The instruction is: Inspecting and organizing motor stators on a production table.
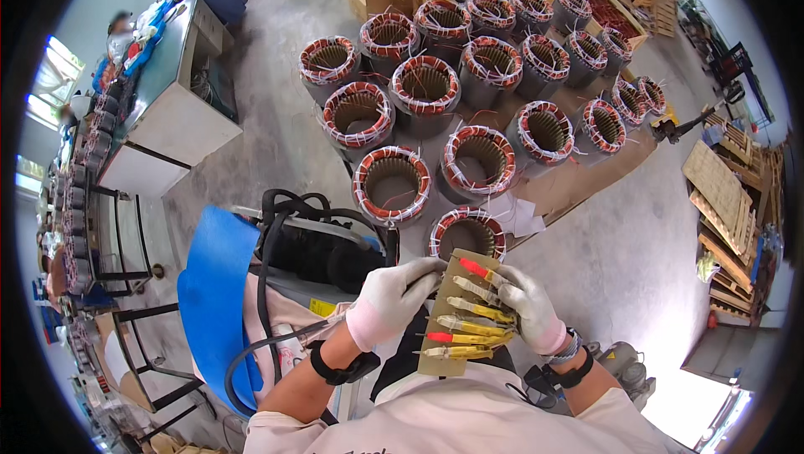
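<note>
Grey concrete floor [268, 77] all over this workshop, with a crowd of wound stator cores [425, 123] parked past the knees, orange-and-white windings up top and loose thin wires poking out. Black cable [243, 356] loops by the left forearm, next to a blue sheet [213, 286].

So the tan board [456, 367] is up over the lap, between the two white-gloved hands, with the nearest stator [467, 221] just beyond it. Yellow-sleeved leads [477, 327] lie across it, plus a couple of red sleeves [476, 269]. Left hand [389, 299] has thumb and fingertips drawn together at the board's upper left edge — looks like a pinch, but can't tell on what. Right hand [532, 307] curls round the right edge, fingers bent over the lead ends.

What could bite you, imo: the board seems held only by its edges, so a slack right grip could let it tip and the leads slide or bunch. Gloves might dull the feel on thin ends too. And that cable — swing the left elbow wide and it could snag.
</note>
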The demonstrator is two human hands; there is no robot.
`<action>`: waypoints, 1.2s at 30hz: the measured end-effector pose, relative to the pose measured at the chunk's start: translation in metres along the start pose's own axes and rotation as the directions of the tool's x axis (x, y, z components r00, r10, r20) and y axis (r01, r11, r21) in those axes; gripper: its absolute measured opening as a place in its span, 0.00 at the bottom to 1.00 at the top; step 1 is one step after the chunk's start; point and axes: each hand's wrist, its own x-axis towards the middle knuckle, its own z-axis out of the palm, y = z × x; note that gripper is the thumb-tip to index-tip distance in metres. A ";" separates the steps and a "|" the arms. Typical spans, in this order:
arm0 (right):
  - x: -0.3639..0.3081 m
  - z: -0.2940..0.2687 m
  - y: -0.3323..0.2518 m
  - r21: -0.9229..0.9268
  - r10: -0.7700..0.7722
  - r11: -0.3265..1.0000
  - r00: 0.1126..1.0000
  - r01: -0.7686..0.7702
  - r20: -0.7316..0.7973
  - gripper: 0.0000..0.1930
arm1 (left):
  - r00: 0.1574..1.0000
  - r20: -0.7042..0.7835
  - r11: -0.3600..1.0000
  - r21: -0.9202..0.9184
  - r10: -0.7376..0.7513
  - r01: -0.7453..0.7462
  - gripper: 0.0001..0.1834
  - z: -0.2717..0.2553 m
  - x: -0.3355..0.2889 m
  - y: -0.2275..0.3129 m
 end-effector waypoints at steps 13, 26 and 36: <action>-0.001 0.002 0.003 0.036 -0.031 0.999 0.999 0.031 0.019 0.25 | 1.000 0.004 0.975 0.221 -0.013 0.012 0.13 -0.012 -0.016 0.007; 0.006 0.009 0.003 0.051 0.032 0.998 0.999 -0.032 -0.009 0.22 | 0.997 -0.072 0.989 0.145 0.008 0.003 0.10 -0.013 0.004 0.010; 0.004 0.009 0.000 0.117 0.054 0.992 0.998 -0.053 -0.011 0.23 | 0.998 0.013 0.983 0.173 0.061 -0.062 0.09 -0.017 0.008 0.015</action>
